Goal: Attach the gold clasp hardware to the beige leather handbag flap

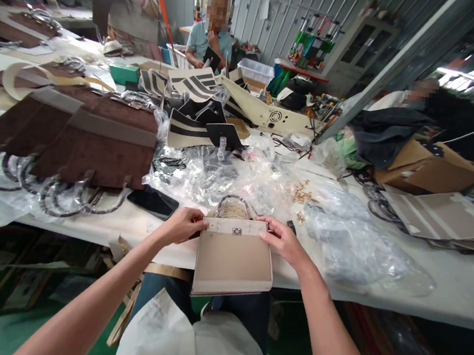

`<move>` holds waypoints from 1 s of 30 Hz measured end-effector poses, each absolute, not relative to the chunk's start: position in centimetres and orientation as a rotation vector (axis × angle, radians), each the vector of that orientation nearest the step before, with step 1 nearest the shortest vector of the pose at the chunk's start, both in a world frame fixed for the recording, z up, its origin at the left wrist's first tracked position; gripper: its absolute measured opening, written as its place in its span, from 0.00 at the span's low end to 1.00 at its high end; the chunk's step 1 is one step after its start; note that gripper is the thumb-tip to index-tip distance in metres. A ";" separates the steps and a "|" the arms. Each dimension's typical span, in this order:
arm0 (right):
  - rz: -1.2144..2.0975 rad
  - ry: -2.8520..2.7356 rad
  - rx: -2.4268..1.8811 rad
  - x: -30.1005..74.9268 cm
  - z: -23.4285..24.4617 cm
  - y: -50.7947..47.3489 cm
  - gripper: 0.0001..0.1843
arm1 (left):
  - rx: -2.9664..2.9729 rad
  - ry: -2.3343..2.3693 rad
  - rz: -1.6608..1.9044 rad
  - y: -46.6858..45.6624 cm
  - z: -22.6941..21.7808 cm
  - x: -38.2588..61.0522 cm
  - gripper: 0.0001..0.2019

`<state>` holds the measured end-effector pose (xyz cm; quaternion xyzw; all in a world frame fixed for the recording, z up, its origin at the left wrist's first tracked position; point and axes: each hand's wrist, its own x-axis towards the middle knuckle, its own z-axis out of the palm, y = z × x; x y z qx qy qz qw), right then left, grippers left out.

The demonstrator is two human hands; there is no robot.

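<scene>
A beige handbag (235, 261) with a small metal clasp lies at the table's front edge, its lower part jutting out over my lap. My left hand (188, 224) pinches its upper left corner. At the upper right corner, my right hand (280, 240) grips the bag with thumb and fingers. The bag's wrapped handle (234, 201) stands up behind its top edge. Just left of my left hand lies a black phone (154, 201). Near my right hand is a small dark object (291, 227) that I cannot make out.
Brown bag panels (106, 147) with wrapped handles lie at left. Clear plastic wrapping (237, 172) and brass-coloured fittings (304, 192) spread behind the bag. A large plastic bag (353, 249) and beige panels (444, 211) are at right. A person (213, 36) sits across the table.
</scene>
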<state>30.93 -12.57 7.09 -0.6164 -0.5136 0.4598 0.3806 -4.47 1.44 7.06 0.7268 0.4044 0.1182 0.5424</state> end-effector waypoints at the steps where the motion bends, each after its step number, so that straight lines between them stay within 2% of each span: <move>1: 1.167 -1.313 -1.575 30.9 7.0 -12.6 0.30 | 1.773 0.946 0.294 1.4 7.0 -4.4 0.21; 9: 1.141 -1.321 -1.616 30.2 7.4 -12.3 0.31 | 1.733 0.962 0.283 0.3 6.8 -4.3 0.20; 17: 0.997 -1.293 -1.621 30.0 9.3 -12.1 0.28 | 1.726 0.947 0.227 3.6 10.0 -3.3 0.17; 20: 0.903 -1.352 -1.704 30.0 8.4 -11.4 0.28 | 1.774 0.974 0.247 5.2 8.8 -2.3 0.15; 25: 0.907 -1.316 -1.727 30.0 6.7 -11.6 0.32 | 1.788 1.040 0.374 4.6 6.5 -1.9 0.18; 30: 0.914 -1.280 -1.764 31.6 3.4 -11.2 0.36 | 1.679 1.060 0.469 3.6 5.5 -2.5 0.12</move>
